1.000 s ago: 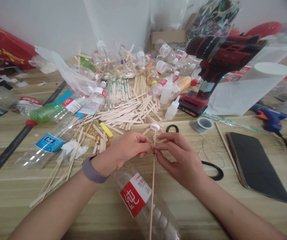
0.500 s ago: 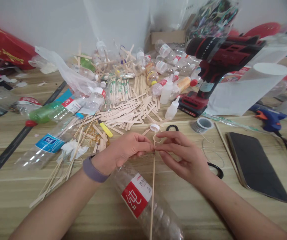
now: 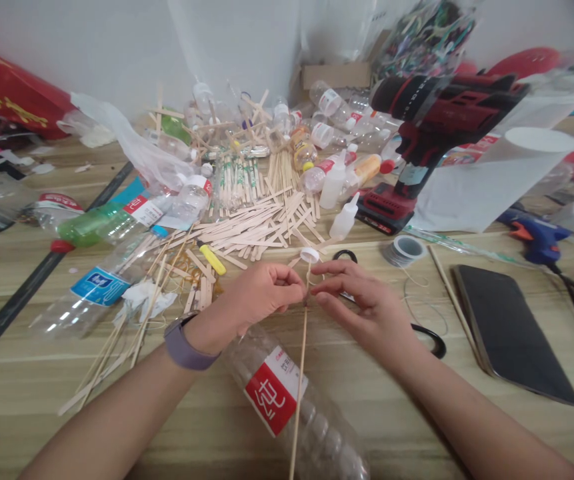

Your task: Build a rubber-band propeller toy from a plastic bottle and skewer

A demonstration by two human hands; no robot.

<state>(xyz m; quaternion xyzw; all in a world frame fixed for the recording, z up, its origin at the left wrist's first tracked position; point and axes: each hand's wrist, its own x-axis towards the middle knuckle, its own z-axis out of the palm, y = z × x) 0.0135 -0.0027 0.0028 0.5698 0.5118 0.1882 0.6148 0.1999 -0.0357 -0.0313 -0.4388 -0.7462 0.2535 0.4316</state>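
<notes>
A thin wooden stick (image 3: 299, 393) slants from the bottom edge up to a white bottle cap (image 3: 309, 255) lying by its upper end. My left hand (image 3: 271, 293), with a purple watch band at the wrist, pinches near the stick's top, closed on it. A pale string (image 3: 323, 280) loops by this spot; exactly how it is wound is too small to tell. Just right of the stick, my right hand (image 3: 361, 303) has its fingers apart, with nothing visible between them. Beneath the stick lies a clear plastic bottle (image 3: 324, 427) with a red and white label.
Flat wooden sticks (image 3: 261, 227) and plastic bottles crowd the back. A red and black cordless drill (image 3: 431, 127) stands at right. Nearby are a spool (image 3: 405, 250), black-handled scissors (image 3: 431, 340), a dark phone-like slab (image 3: 514, 333) and a blue glue gun (image 3: 537, 237).
The stick's lower end has swung a little to the left. My right hand's fingers have drawn slightly apart beside the stick. My left hand keeps its pinch.
</notes>
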